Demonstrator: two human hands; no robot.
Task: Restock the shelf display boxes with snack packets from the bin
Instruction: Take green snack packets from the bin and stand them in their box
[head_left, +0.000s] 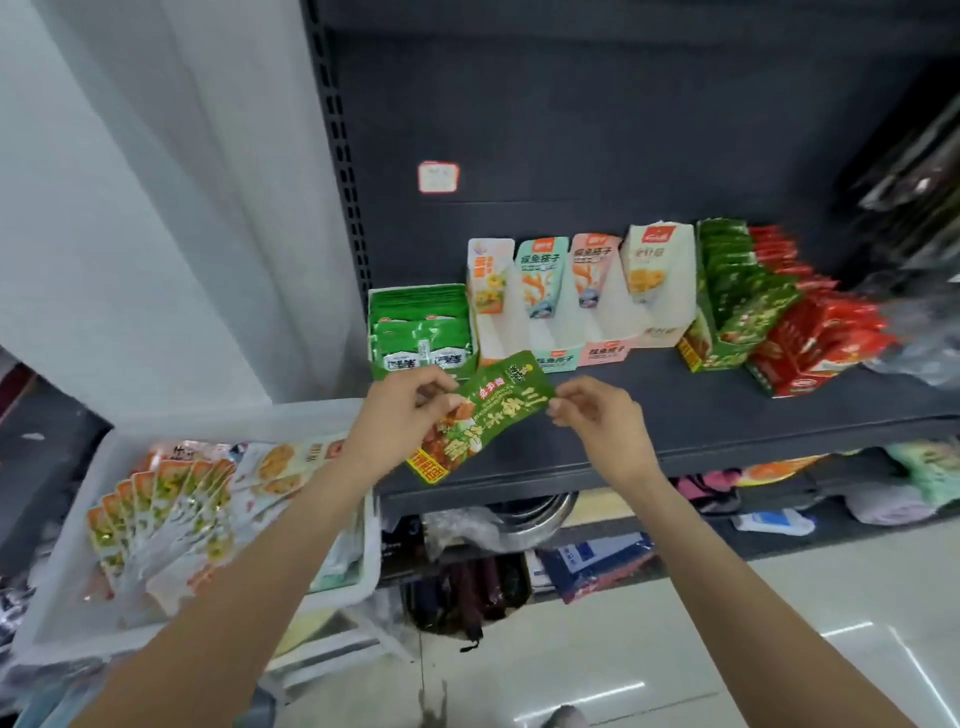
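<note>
While both hands pinch one green snack packet (480, 415) over the shelf (727, 410) edge, left hand (402, 410) and right hand (597, 415) fingers clamped on its ends, I'd guess it goes next into the matching green display box (737, 312), far right of the bin (67, 545).

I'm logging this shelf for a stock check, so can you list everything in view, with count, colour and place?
held packet: one, green, between both hands at the shelf edge
green display box: one, shelf left, full of green packets
stepped display boxes: four, white, teal and pink, shelf middle, few packets each
green packet row: count unclear, shelf right
red packet row: count unclear, far right
bin: one, white, lower left, holding orange-and-clear packets
shelf: dark grey
left hand: pinches the packet's left side
right hand: pinches its right corner
</note>
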